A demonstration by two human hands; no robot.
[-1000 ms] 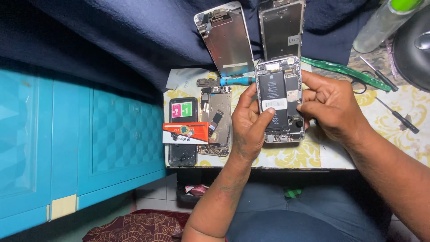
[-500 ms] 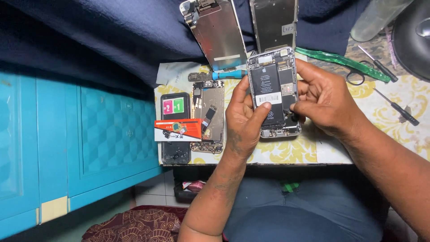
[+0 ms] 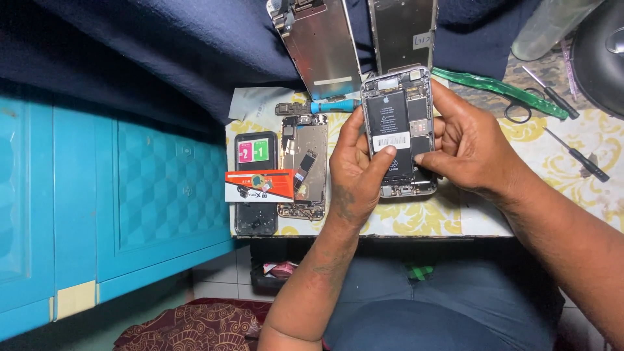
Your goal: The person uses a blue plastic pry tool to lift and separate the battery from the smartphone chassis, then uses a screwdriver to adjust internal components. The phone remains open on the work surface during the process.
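Note:
An opened phone body (image 3: 398, 123) with a black battery showing is held over the table between both hands. My left hand (image 3: 356, 170) grips its left edge, thumb pressing on the battery's lower part. My right hand (image 3: 473, 144) holds the right edge, its thumb tip on the battery near the white label. A detached screen panel (image 3: 322, 47) and a second metal back panel (image 3: 403, 31) lie just beyond the phone on dark blue cloth.
A stripped phone frame (image 3: 305, 166), a black phone (image 3: 255, 185) and an orange-and-white packet (image 3: 260, 185) lie at the table's left end. A blue-handled screwdriver (image 3: 331, 105), scissors (image 3: 543, 97), a green strip (image 3: 497, 84) and a small screwdriver (image 3: 575, 156) lie around. A turquoise cabinet (image 3: 117, 208) stands to the left.
The view shifted slightly, so the table sits lower and more to the right in frame. Both hands keep hold of the phone body; the thumbs have shifted little on the battery.

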